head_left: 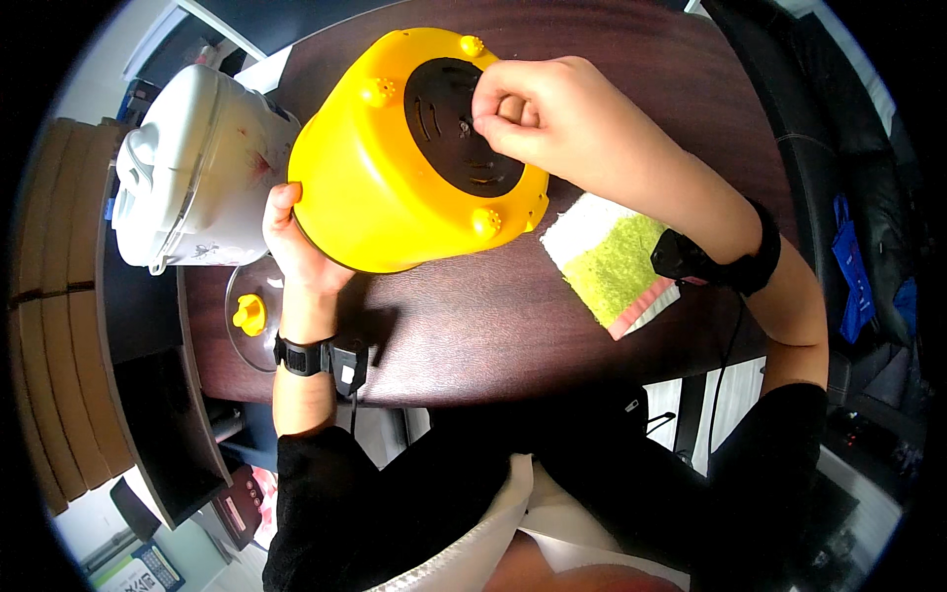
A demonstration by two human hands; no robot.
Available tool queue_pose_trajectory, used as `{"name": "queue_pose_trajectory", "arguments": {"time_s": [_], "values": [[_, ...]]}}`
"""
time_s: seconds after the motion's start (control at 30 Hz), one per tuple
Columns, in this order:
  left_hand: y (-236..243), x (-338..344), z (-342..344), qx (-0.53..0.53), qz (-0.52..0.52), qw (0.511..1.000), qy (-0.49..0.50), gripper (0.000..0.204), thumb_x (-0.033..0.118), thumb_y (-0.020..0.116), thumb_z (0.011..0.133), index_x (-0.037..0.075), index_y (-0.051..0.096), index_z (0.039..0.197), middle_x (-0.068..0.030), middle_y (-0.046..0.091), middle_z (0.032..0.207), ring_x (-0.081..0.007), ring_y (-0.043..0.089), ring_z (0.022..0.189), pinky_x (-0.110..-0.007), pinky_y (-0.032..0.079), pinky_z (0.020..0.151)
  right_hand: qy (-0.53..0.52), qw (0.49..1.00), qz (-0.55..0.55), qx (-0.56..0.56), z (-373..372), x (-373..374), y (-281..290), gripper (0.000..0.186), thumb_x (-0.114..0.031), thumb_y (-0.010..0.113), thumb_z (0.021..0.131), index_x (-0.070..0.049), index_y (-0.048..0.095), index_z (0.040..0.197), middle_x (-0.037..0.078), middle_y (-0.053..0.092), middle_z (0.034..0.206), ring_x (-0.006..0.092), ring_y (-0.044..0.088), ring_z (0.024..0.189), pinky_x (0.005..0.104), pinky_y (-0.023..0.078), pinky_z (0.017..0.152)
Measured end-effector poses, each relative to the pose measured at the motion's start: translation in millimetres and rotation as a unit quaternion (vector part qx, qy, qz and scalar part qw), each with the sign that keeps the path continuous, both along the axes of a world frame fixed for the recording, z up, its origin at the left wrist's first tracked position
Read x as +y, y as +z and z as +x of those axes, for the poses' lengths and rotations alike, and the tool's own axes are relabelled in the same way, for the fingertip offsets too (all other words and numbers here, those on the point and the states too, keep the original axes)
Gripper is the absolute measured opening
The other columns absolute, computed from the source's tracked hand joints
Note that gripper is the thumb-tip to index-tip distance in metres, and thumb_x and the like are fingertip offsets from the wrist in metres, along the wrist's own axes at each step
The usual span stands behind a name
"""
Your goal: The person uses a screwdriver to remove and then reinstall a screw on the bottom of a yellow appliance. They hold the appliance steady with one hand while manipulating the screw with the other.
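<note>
A yellow electric cooker [370,183] is tipped over on its side, its underside facing right with a dark vented plate [439,128] and small yellow feet. My left hand [301,252] grips its rim at the lower left, thumb on the outer wall. At the dark plate, my right hand [518,109] is closed, thumb and fingers pressed together close to the plate's middle. Whatever those fingers hold, if anything, is hidden. A folded green and white cloth [617,257] lies below my right forearm.
A white rice cooker [202,173] stands left of the yellow one. Near my left wrist lies a clear lid with a yellow knob [251,315]. All rest on a dark wooden table [493,335]. Cardboard boxes [59,296] are stacked at far left; a black chair [838,148] is at right.
</note>
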State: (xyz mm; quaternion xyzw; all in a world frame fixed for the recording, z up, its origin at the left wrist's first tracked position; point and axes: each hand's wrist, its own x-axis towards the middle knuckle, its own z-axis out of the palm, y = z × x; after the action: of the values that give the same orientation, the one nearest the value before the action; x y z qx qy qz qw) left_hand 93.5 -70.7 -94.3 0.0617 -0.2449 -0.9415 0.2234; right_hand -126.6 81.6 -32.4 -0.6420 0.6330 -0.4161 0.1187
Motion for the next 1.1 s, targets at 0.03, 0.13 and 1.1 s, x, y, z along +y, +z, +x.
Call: {"name": "queue_pose_trajectory", "arguments": {"time_s": [0.03,0.13,1.1], "values": [[4,1,0,0.007,-0.011,1.0,0.001,0.045,0.028,0.048,0.081,0.0,0.052,0.116,-0.0156,0.057,0.115,-0.0306,0.057,0.103,-0.043,0.042,0.093,-0.014,1.0,0.006,-0.022,-1,3,-1,0.014,-0.013,0.062,0.079,0.0,0.06,0.078,0.014,0.062,0.067,0.0214,0.063,0.059,0.0294,0.049,0.055],[23,10,3,-0.053,-0.12,0.989,0.074,0.043,0.026,0.046,0.083,-0.002,0.052,0.115,-0.0153,0.059,0.11,-0.028,0.059,0.097,-0.038,0.046,0.089,-0.045,0.989,0.097,-0.099,-3,7,-9,0.016,-0.016,0.055,0.086,0.0,0.057,0.09,0.01,0.061,0.076,0.0165,0.062,0.069,0.0263,0.05,0.06],[166,105,-43,-0.17,-0.87,0.462,0.021,0.031,0.02,0.055,0.087,-0.007,0.054,0.073,-0.0169,0.056,0.072,-0.0261,0.056,0.055,-0.032,0.044,0.051,0.123,0.584,0.093,-0.797,23,35,-38,0.033,-0.023,0.043,0.092,0.0,0.049,0.115,0.013,0.055,0.114,0.021,0.055,0.101,0.0364,0.046,0.089]]}}
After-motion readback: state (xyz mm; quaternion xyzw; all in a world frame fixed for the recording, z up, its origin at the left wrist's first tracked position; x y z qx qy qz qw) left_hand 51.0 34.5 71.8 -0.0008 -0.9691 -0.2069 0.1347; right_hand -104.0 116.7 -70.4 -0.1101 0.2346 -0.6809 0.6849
